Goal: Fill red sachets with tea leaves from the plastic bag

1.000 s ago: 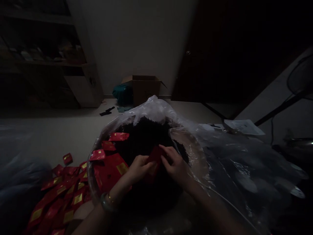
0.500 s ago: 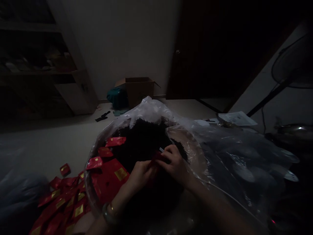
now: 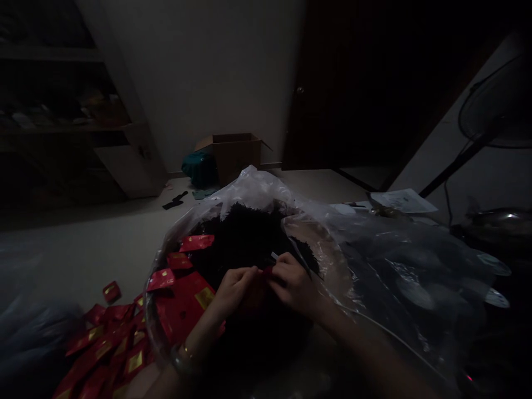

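My left hand (image 3: pixel 235 289) and my right hand (image 3: pixel 294 281) meet over a dark heap of loose tea-like leaves (image 3: pixel 251 233). Between their closed fingers is a small red packet (image 3: pixel 268 271), mostly hidden and dim. A thin pale strip (image 3: pixel 274 255) sticks out by my right fingers; I cannot tell what it is part of. The leaves lie in a wide round container lined with clear plastic (image 3: pixel 253 180). Near my left wrist lie a large red bag (image 3: pixel 183 305) with a gold label and several small red packets, one of them a flat packet (image 3: pixel 197 242) on the leaves.
A pile of red packets (image 3: pixel 102 349) lies on the floor at left. Clear plastic sheeting (image 3: pixel 399 266) spreads to the right. Farther back stand an open cardboard box (image 3: pixel 236 155), a teal bundle (image 3: pixel 199 168), shelves (image 3: pixel 50 130) and a fan (image 3: pixel 494 105). The room is dark.
My fingers have drawn closer together at the red packet's top, and its red shows less. My right fingers have curled in and dropped slightly. The surroundings look the same.
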A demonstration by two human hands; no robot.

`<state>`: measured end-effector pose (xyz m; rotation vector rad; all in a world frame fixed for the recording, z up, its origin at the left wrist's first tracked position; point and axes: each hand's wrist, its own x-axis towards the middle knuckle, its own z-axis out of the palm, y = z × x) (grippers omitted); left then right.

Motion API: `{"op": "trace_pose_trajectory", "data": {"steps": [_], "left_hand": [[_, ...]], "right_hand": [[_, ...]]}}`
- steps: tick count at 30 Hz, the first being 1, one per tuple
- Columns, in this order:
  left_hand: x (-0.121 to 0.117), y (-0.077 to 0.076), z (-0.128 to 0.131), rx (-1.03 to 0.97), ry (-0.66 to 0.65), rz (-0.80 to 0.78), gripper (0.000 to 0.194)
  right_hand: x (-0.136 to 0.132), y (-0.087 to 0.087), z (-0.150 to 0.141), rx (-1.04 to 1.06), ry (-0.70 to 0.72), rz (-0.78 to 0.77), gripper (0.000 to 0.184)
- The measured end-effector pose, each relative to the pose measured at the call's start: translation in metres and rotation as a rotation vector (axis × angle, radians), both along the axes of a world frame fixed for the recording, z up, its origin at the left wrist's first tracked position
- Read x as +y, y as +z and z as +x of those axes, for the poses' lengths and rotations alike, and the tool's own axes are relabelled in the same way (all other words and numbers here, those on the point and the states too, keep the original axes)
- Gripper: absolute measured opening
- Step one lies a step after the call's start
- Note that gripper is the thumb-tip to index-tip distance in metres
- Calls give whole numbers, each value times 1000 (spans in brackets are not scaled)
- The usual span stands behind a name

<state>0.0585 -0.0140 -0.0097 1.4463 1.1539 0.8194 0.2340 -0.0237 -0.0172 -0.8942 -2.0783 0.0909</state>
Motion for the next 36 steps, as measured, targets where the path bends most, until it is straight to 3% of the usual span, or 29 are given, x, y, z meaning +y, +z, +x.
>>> {"op": "trace_pose_trajectory", "data": {"steps": [4, 10, 14, 17, 20, 24, 26, 28, 31, 36], "left_hand": [[1, 1, -2, 41, -7, 51, 38], [2, 1, -6, 75, -43, 38, 27], [-1, -1, -4, 113, 50, 280, 25], [-5, -7, -1, 185, 69, 501, 22], [-6, -16, 2, 249, 15, 669, 18], [-5, -21, 5, 332, 57, 885, 20], [-6, -21, 5, 423, 76, 1045, 19], [-6, -20, 5, 553, 63, 1161, 31], [-5, -21, 3, 698, 40, 1214, 48], [-2, -25, 1, 750, -11, 1170, 47]], "right_hand": [[0, -6, 1, -30, 5, -49, 18], [-7, -4, 1, -135, 140, -241, 15], [-11, 8, -2, -151, 99, -442, 4], [-10, 7, -6, -36, 83, -751, 20], [-5, -4, -8, 68, 92, -999, 42], [3, -12, -7, 239, 104, -1041, 58], [5, -8, -6, 384, 100, -1057, 61], [6, -3, -4, 528, 89, -1094, 61], [5, 0, -3, 640, 135, -1198, 60], [4, 0, -2, 601, 246, -1292, 59]]}}
